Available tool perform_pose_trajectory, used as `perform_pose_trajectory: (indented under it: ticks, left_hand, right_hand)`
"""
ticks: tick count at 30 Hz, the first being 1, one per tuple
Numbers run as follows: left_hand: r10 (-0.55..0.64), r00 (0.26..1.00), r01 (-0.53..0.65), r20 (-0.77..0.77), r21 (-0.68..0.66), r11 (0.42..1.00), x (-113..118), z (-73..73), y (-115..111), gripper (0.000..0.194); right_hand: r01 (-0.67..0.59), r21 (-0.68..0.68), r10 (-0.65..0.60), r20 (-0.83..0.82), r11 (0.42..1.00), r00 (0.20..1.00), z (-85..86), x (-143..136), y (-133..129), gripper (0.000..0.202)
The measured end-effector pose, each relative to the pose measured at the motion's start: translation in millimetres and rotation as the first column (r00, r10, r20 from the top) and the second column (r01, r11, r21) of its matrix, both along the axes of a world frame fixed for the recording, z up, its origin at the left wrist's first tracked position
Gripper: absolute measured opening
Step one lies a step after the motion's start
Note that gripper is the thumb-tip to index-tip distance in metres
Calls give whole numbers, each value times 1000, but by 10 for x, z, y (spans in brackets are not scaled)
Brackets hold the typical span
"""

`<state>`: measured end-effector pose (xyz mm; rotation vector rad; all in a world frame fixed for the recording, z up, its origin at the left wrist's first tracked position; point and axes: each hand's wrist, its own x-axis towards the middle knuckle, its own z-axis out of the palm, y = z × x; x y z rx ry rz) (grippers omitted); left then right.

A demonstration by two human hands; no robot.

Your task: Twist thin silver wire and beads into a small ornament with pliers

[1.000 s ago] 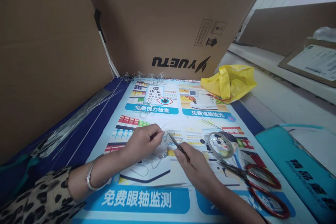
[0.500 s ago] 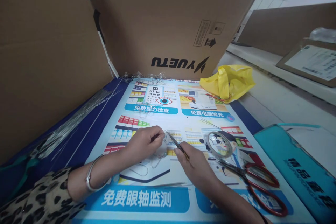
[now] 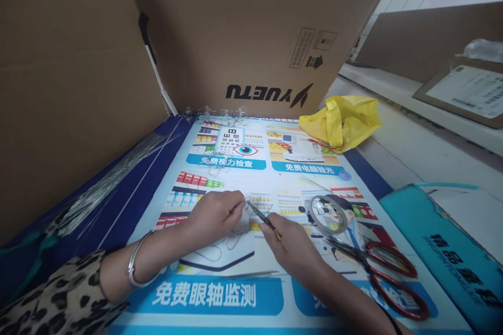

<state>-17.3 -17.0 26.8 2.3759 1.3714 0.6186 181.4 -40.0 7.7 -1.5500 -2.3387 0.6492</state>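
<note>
The wire (image 3: pixel 247 199) sat at the two-o'clock edge of the nearer left hand (image 3: pixel 218 214), apparently pinched in its closed fingers, while the right hand (image 3: pixel 294 245) gripped a tool (image 3: pixel 259 213) slanting four to ten o'clock, tip beside the wire.

Can read YUETU, upside down beside a leaf-like logo, on the cardboard panel (image 3: pixel 236 26); just above, can make out an arrow sign (image 3: pixel 314 62). On the poster's (image 3: pixel 243 180) blue banners, can read 免费视力检查 far left, under a printed E chart (image 3: pixel 231 138), 免费电脑验光 far right, 免费眼轴监测 near left; near right, partly covered, only 检查. On the turquoise packaging (image 3: pixel 416 214), can read 精品童, with blurred Latin letters beneath. Cannot read the parcel label (image 3: pixel 471 89) at right.
</note>
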Motion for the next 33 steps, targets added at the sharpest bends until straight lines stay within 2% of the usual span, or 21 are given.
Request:
perform_pose_trajectory:
  ticks: [4, 6, 8, 11, 13, 16, 19, 22, 27, 31, 33]
  left_hand:
    - [-29, 993, 36, -116, 58, 998, -93, 112, 51, 21]
    - [-18, 981, 27, -191, 46, 999, -132, 181, 79, 21]
    - [-5, 963, 10, -268, 19, 1000, -141, 221, 97, 22]
    - [1, 937, -7, -350, -15, 1000, -97, 206, 89, 19]
    - [-20, 925, 11, -379, -26, 1000, -48, 168, 62, 17]
    - [-67, 928, 52, -365, -51, 997, 11, 127, 11, 19]
    - [-73, 952, 48, -299, -90, 995, 23, 127, -19, 18]
    - [-67, 959, 40, -275, -102, 994, 7, 132, -15, 16]
    - [-72, 956, 47, -284, -94, 994, 4, 89, -7, 15]
    - [-96, 967, 71, -234, -113, 991, 12, 81, -3, 14]
    - [-101, 980, 81, -174, -121, 989, 18, 90, 9, 16]
  right_hand:
    - [-60, 14, 60, 52, 998, 997, -3, 20, -2, 25]
    - [-59, 12, 58, 40, 998, 998, 9, 42, 4, 24]
    - [-9, 43, 9, -1, 999, 1000, 36, 70, 21, 22]
    - [91, 196, -65, -137, 976, 988, 96, 82, 52, 16]
    - [95, 328, -18, -231, 940, 973, 127, 47, 68, 10]
    - [-38, 418, 144, -226, 908, 963, 120, -57, 78, 10]
    - [-159, 379, 239, -172, 912, 956, 79, -149, 77, 13]
    - [-187, 290, 248, -187, 938, 951, 82, -184, 77, 14]
    - [-183, 51, 190, -213, 982, 958, 168, -192, 88, 13]
    - [-156, -39, 142, -235, 987, 962, 167, -192, 97, 13]
    - [-75, -65, 53, -287, 995, 956, 148, -181, 99, 12]
